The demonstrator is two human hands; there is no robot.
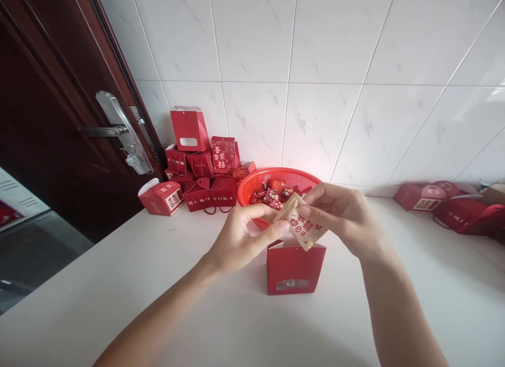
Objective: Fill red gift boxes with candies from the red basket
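Observation:
Between my two hands is a cream candy packet [303,226] with red lettering, tilted in the air. My left hand [246,235] pinches its left edge between thumb and fingers. On its upper right side, my right hand [344,215] grips it the same way. Just below the packet stands a red gift box [294,269], upright with its top open. Through the small oval window low on its front, something pale shows. Behind my hands sits a red plastic basket [252,180] holding several wrapped candies [272,196], partly hidden by my fingers.
Several red gift boxes [213,191] are stacked at the back left against the tiled wall [252,109]. More red boxes [426,197] lie at the far right of the white table [165,288]. A dark wooden door [55,83] with a metal handle borders the left.

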